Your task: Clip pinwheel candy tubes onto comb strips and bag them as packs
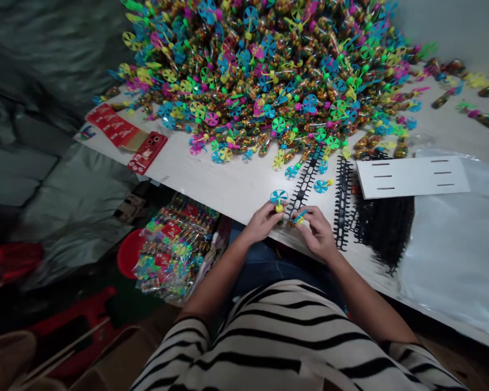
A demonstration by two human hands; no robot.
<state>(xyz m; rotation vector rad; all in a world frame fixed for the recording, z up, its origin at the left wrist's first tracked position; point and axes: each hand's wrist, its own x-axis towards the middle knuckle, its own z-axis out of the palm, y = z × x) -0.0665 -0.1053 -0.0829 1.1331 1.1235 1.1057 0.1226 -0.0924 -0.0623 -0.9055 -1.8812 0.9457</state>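
Near the table's front edge, my left hand (263,222) is closed round a candy tube with a yellow neck and a blue fan top (279,198). Just to its right, my right hand (318,232) pinches another piece with a blue fan (300,216), seen edge-on with a bit of yellow below. The lower parts of both are hidden by my fingers. Between and behind my hands lies a black toothed plastic strip (305,182), running back to the pile. A loose blue fan with a yellow end (321,186) rests right of that strip.
A big heap of candy-filled fan tubes (269,81) covers the table's back. To the right are more black strips (385,222), a slotted white card (413,176) and clear plastic bags (452,244). A red phone (148,152) lies left. Packed bags (169,244) sit below the edge.
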